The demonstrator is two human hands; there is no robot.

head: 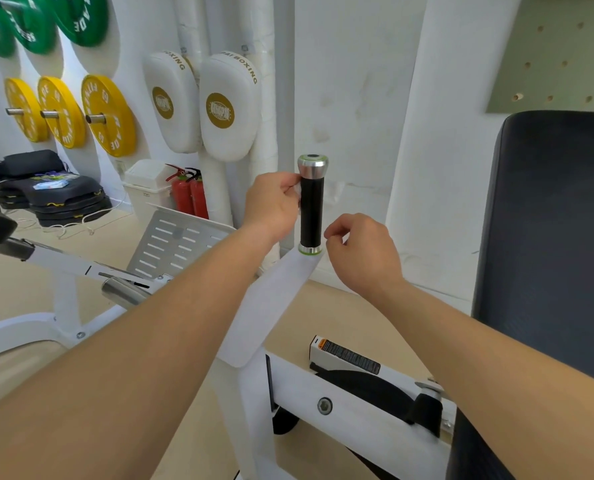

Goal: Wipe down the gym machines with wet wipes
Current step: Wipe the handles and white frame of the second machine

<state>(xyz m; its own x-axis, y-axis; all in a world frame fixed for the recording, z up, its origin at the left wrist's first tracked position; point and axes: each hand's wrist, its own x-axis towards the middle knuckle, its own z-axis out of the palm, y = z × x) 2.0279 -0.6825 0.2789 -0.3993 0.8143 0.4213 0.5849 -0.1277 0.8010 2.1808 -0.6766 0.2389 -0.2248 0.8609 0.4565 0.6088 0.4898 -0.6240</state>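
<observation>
Two hands are up at the grip point(312, 216), the upright black handle of the machine, which stands on its white frame point(271, 306) between them. Our left hand point(273, 206) pinches a white wipe point(297, 192) against the upper left side of the grip, just under the silver cap point(312, 166). Only a small corner of the wipe shows past the fingers. Our right hand point(359, 252) hovers just beside the lower right of the grip, near the green ring point(310, 251) at its foot. Its fingers are curled in, thumb close to forefinger, and from this angle we cannot tell whether it holds anything.

We judge the step in hand to be wiping the grip itself. To do it well, we should wrap the wipe round the black sleeve rather than dab one side. Then we draw it from cap to ring while turning the wrist, so the far side facing the wall gets covered too. The cap and its recessed top want a separate pass, since grime likes such edges. Our right hand could steady the frame below, or take the wipe's loose end round the back. The dark pad point(558, 244) to the right stands well apart from both hands and, we reckon, waits its turn.
</observation>
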